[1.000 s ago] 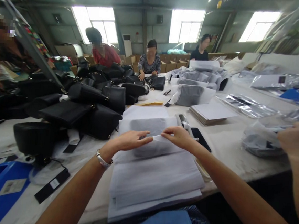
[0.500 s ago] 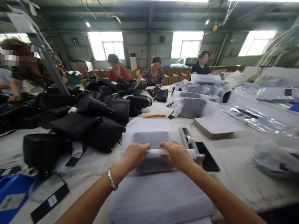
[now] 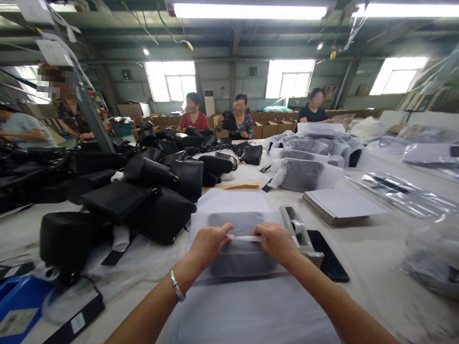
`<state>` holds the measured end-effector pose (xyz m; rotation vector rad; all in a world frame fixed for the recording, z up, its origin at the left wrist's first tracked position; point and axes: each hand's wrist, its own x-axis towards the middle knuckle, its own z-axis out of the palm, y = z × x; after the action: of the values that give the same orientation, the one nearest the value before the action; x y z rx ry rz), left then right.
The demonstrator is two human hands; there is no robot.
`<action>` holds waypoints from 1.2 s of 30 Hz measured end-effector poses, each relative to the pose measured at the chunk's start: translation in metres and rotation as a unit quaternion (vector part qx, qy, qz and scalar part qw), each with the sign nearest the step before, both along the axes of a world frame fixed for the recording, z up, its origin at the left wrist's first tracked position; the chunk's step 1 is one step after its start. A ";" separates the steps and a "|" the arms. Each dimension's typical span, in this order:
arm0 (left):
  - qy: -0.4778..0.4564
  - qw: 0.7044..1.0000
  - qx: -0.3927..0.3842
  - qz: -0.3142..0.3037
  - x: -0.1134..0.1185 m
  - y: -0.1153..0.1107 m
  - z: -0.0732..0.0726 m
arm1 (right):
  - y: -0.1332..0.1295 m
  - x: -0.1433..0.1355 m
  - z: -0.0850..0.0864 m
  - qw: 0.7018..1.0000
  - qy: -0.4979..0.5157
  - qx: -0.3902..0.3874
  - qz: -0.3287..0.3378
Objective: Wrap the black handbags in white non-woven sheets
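In front of me lies a dark handbag wrapped in white tissue paper (image 3: pixel 242 260), the bag showing only as a grey shape through the sheet. My left hand (image 3: pixel 211 240) pinches the folded paper edge on top of it. At the other end of the same fold, my right hand (image 3: pixel 275 240) is closed on the edge too. Between them the fold runs as a narrow white strip. Beneath and nearer me is a stack of tissue sheets (image 3: pixel 257 320). A grey tape dispenser (image 3: pixel 300 231) stands just right of the bundle, beside a dark tablet-like slab (image 3: pixel 328 255).
Black handbags (image 3: pixel 163 212) are heaped on the left, with a blue object (image 3: pixel 8 303) nearer me. Wrapped bags (image 3: pixel 303 173) stand behind, near a stack of white boards (image 3: pixel 342 204). Clear plastic bags (image 3: pixel 441 252) lie right. Several co-workers sit or stand around the table.
Both hands stay on the paper fold, now drawn narrower and flatter over the bag. The view has tilted up slightly. One co-worker across the table now holds up a black bag.
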<state>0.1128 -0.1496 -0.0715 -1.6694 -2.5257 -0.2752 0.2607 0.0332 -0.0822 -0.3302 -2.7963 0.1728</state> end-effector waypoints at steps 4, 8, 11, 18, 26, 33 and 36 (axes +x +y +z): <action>0.006 1.000 0.018 0.006 -0.001 0.003 -0.005 | 0.001 -0.004 0.001 1.000 0.000 -0.005 -0.009; 0.029 0.999 0.035 0.010 -0.001 0.006 -0.006 | 0.000 -0.007 0.004 1.000 -0.014 0.002 -0.027; 0.107 0.987 0.121 -0.002 0.007 0.006 -0.012 | 0.000 -0.008 0.003 0.999 -0.020 0.006 -0.042; 0.095 0.984 0.128 -0.083 0.041 0.011 -0.050 | 0.010 -0.015 -0.002 0.999 0.014 0.010 -0.050; 0.010 0.999 0.035 -0.013 0.036 0.018 -0.050 | 0.062 0.035 -0.010 0.974 0.157 0.019 -0.159; 0.007 1.000 0.025 -0.012 0.034 0.019 -0.051 | 0.079 0.116 -0.044 0.922 0.139 -0.204 -0.298; 0.014 0.999 0.031 -0.013 0.035 0.019 -0.053 | 0.071 0.120 -0.050 0.862 0.150 -0.377 -0.305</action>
<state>0.1478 -0.1310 -0.1246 -1.6718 -2.4523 -0.3262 0.3805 0.1046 -0.1318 -1.2158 -2.0629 1.0558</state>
